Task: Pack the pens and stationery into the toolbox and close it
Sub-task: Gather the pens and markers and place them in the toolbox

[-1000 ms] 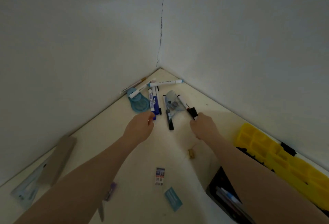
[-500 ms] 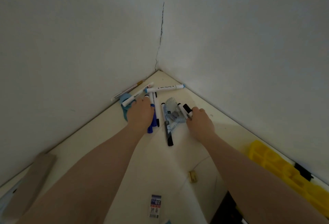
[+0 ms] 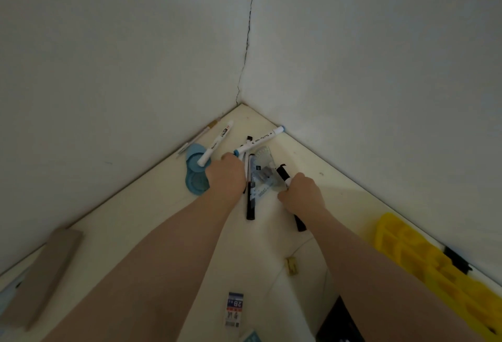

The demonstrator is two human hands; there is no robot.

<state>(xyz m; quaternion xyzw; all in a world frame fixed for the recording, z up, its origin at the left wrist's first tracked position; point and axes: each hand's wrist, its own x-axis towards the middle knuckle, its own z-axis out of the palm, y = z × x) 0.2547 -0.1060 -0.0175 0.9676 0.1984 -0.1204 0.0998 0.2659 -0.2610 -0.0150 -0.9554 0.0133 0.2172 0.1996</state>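
Pens lie piled in the table's corner. My left hand is curled into a fist over the markers beside the blue round discs, hiding them. My right hand grips a black-capped marker, whose other end pokes out under my wrist. Between my hands lie a black pen and a clear plastic ruler piece. Two white markers and a thin pen lie farther back. The yellow toolbox tray stands at the right, with the black toolbox body at the bottom edge.
Two walls meet behind the pile. A tan block lies at the left. A 2B lead box, a small yellow clip and a blue eraser lie on the table near me.
Both hands reached forward into the pen pile. My left hand closed over the blue markers. My right hand took hold of the black-capped marker and lifted its cap end.
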